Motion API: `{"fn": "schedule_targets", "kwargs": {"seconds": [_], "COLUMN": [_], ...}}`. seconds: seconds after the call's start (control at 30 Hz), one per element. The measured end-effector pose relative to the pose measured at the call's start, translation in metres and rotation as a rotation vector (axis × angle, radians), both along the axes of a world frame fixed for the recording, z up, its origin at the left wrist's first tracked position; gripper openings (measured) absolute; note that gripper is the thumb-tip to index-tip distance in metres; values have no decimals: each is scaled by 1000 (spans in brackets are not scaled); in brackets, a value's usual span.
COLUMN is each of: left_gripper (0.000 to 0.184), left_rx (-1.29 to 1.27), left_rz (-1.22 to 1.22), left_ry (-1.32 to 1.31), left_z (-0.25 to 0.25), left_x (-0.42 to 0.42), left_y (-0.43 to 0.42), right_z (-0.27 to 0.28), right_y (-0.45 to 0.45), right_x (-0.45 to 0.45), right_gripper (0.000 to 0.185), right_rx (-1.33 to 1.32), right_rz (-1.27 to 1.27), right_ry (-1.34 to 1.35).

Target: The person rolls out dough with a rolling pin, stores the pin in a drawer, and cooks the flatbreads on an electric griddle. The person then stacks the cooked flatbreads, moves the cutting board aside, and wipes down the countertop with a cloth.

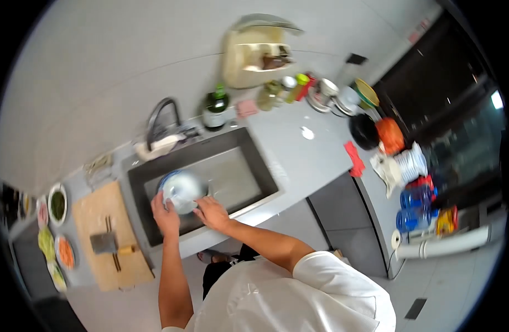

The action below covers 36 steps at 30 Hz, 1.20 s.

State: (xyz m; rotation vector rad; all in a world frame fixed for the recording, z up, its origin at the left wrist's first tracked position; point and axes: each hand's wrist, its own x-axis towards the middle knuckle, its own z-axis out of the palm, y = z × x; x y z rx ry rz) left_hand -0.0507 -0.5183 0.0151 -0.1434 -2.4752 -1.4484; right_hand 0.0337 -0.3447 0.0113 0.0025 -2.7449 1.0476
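A white bowl (182,191) with a blue edge, smeared by motion, is held over the left part of the grey sink (255,160). My left hand (166,214) grips its lower left side, with the thumb on the bowl. On the lower right side my right hand (211,213) is closed against the bowl's edge. Behind them a dark curved faucet (154,119) stands at the sink's back edge, with a pale cloth (157,146) at its base. The bowl's underside is hidden.
A wooden board (94,213) with a cleaver (103,243) and chopsticks lies to the left, beside several plates of food. A green bottle (216,109) and several jars stand behind the sink. On the right counter are a red cloth (354,159) and a black bowl (364,131).
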Motion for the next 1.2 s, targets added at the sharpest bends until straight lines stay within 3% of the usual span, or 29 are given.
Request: {"fn": "schedule_targets", "kwargs": {"seconds": [0.13,0.2,0.37,0.5,0.7,0.9,1.0,1.1,1.2], "left_gripper": [34,34,35,34,32,36,39,41,41], "left_rx": [-88,-122,-108,-167,-191,-215,-221,-223,-256], "left_rz": [-372,-473,-604,-660,-700,-697,-714,-734,-747], "left_ry": [78,-35,-79,-124,-125,-126,-160,-232,-188], "left_z": [0,0,-11,-19,-40,-79,-86,-83,-85], "left_x": [14,34,94,122,91,21,-3,-15,-20], "left_y": [151,223,379,453,534,622,659,696,710], "right_z": [2,-2,-20,-16,-21,-44,-62,-56,-62], "right_y": [125,181,319,403,495,577,605,616,632], "right_x": [57,92,178,214,172,81,33,12,8], "right_gripper": [26,24,16,13,16,25,34,32,22], "right_rx": [-99,-124,-143,-184,-212,-401,-173,-69,-181], "right_rz": [-246,-322,-502,-642,-683,-788,-867,-894,-796], "right_ry": [-31,4,15,-18,12,-148,-56,-149,-236]}}
